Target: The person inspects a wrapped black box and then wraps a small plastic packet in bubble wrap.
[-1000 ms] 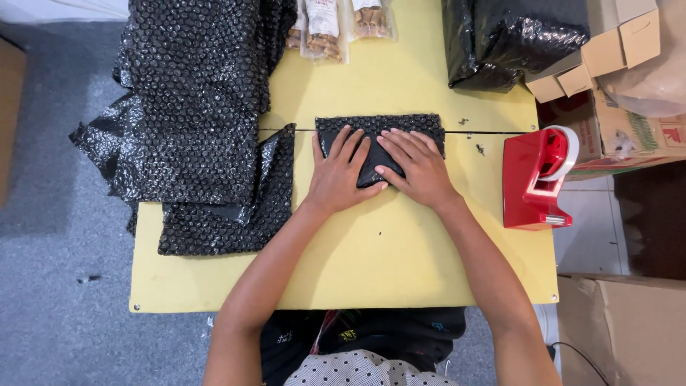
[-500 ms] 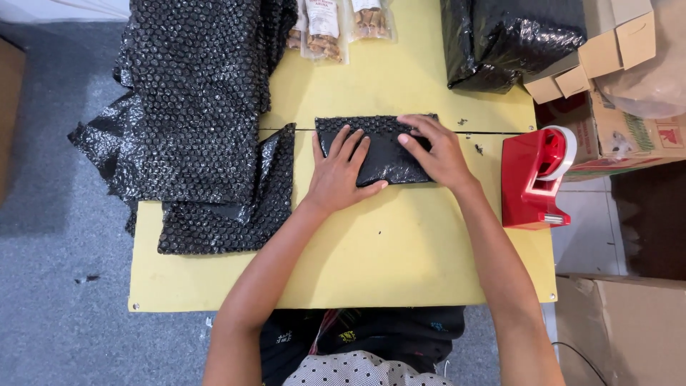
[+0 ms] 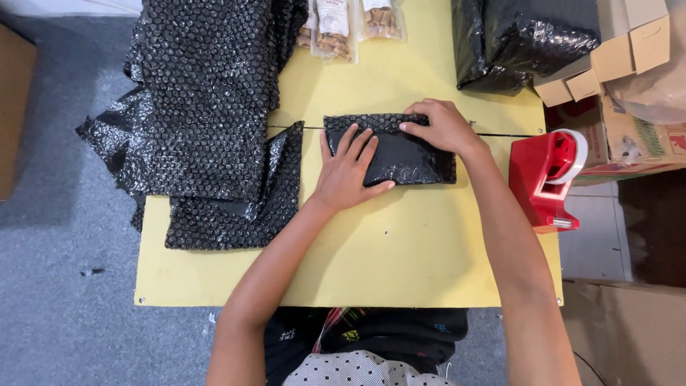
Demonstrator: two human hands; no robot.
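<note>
Head view: two hands are pressing a black bubble-wrap parcel on the yellow counter.
The left hand is lying flat, fingers spread open, on the parcel's left part; the right hand is curling its fingers over the far edge. A red tape dispenser is sitting right; bubble-wrap sheets are lying left.

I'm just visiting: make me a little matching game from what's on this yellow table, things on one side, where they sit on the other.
Things:
1. small black bubble-wrap parcel
2. red tape dispenser
3. clear snack packets
4. pile of black bubble wrap

Places:
A. table's right edge
B. draped over the table's left side
C. under both hands
D. far edge, middle

Pairs: 1-C, 2-A, 3-D, 4-B
</note>
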